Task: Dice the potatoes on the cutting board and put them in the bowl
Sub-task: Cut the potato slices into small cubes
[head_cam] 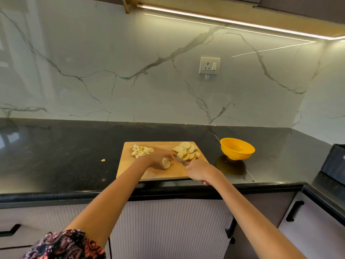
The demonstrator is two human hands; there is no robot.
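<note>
A wooden cutting board (130, 165) lies on the black counter. Its back left corner carries a pile of diced potato (141, 151). Several potato slices (187, 151) lie at its back right. My left hand (158, 160) holds a stack of slices (166, 163) at the board's middle. My right hand (198, 171) grips a knife (180, 160) by the handle, with the blade pointing toward the left hand's slices. A yellow bowl (237, 148) stands on the counter to the right of the board, and no potato shows inside it.
One stray potato bit (103, 160) lies on the black counter (65, 156) left of the board. A dark appliance (334, 165) sits at the far right. A wall socket (209, 65) is on the marble backsplash. Drawers and cabinets run below the counter edge.
</note>
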